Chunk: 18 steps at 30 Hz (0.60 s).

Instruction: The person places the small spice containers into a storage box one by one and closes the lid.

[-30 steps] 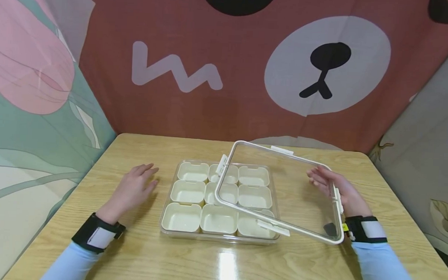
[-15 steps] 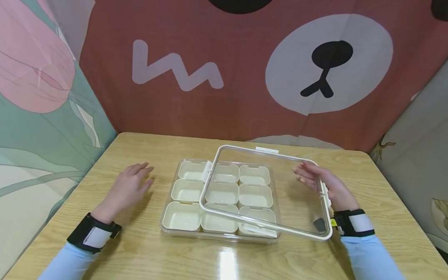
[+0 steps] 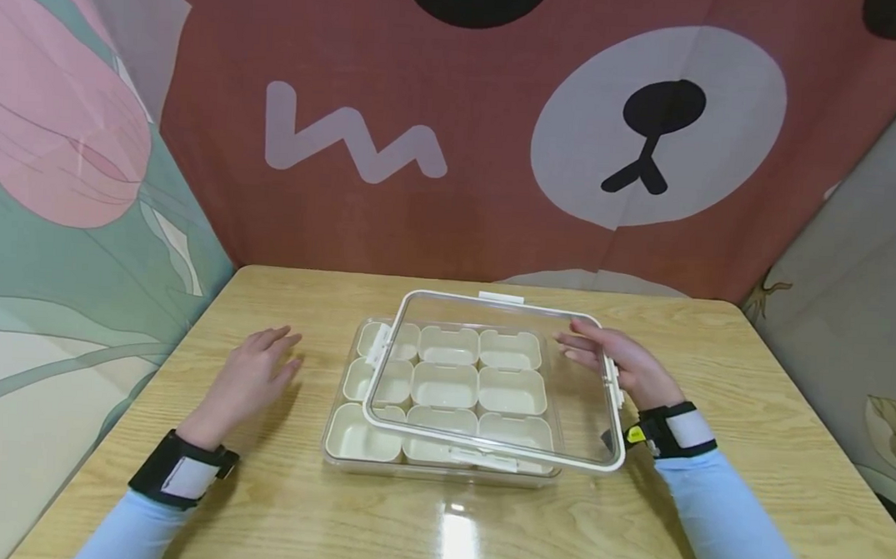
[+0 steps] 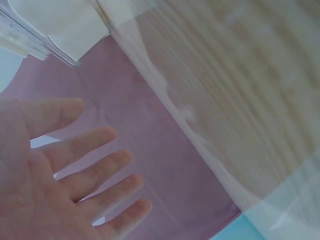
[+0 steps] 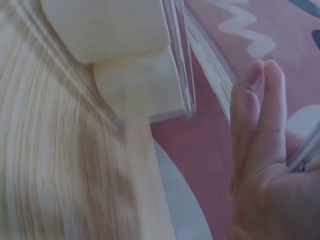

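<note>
My right hand grips the right edge of a clear lid with a white rim and white side clips. The lid is held slightly askew over a clear box, covering most of it in the head view. Inside the box stand several cream cups in rows, seen through the lid. In the right wrist view, fingers extend past a bit of the lid's edge. My left hand hovers to the left of the box, fingers spread and relaxed, touching nothing; its palm shows in the left wrist view.
The box stands on a wooden table whose back edge meets a reddish curtain with a bear print. Patterned cloth hangs on the left, and a grey one on the right. Both wrists wear black straps.
My right hand has carried the lid leftward, from overlapping the box's right part to lying over most of it. The left hand has drifted slightly left. The box has stayed put.
</note>
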{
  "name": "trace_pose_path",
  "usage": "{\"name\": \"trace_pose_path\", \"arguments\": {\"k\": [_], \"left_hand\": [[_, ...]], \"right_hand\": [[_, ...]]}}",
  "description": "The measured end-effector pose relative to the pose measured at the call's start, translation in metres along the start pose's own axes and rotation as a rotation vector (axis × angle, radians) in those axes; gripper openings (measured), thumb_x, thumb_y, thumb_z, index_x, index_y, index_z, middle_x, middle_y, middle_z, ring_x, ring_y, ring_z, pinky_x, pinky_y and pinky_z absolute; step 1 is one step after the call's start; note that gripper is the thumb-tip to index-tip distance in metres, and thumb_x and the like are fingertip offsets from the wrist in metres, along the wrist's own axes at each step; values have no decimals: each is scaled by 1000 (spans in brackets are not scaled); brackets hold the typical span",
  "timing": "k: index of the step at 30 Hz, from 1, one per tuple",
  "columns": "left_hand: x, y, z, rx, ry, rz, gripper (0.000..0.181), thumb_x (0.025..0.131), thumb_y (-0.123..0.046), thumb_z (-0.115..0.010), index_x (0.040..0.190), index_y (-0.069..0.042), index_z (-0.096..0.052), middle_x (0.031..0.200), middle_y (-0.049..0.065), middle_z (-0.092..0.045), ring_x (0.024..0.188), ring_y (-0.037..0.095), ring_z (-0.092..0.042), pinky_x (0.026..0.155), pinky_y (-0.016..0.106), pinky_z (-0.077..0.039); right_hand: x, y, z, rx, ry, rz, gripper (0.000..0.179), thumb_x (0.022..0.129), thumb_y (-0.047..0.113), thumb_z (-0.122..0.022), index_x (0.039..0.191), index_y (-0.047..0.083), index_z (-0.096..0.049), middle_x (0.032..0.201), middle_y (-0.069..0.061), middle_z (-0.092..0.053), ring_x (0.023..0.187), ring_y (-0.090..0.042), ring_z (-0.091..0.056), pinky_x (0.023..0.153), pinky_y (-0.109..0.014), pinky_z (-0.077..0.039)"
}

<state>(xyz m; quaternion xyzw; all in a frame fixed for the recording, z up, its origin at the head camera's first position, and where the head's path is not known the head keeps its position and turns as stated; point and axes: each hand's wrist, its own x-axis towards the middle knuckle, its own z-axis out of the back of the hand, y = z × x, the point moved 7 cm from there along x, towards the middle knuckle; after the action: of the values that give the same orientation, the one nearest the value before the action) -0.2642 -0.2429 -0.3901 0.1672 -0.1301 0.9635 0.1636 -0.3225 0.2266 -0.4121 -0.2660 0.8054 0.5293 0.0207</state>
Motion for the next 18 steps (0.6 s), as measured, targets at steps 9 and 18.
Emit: {"name": "trace_pose_path", "arguments": {"k": [9, 18], "left_hand": [[-3, 5, 3, 3, -20, -6, 40, 86, -14, -65, 122, 4, -59, 126, 29, -54, 114, 48, -49, 91, 60, -42], [-5, 9, 6, 9, -1, 16, 40, 87, -15, -64, 122, 4, -58, 127, 30, -53, 116, 49, -48, 92, 61, -40]], "right_hand": [[15, -5, -17, -35, 40, -39, 15, 100, 18, -42, 104, 10, -54, 101, -12, -70, 84, -17, -71, 76, -20, -54], [24, -9, -31, -41, 72, -69, 24, 101, 17, -39, 92, 7, -58, 100, -13, -71, 79, -18, -72, 74, -20, -54]]}}
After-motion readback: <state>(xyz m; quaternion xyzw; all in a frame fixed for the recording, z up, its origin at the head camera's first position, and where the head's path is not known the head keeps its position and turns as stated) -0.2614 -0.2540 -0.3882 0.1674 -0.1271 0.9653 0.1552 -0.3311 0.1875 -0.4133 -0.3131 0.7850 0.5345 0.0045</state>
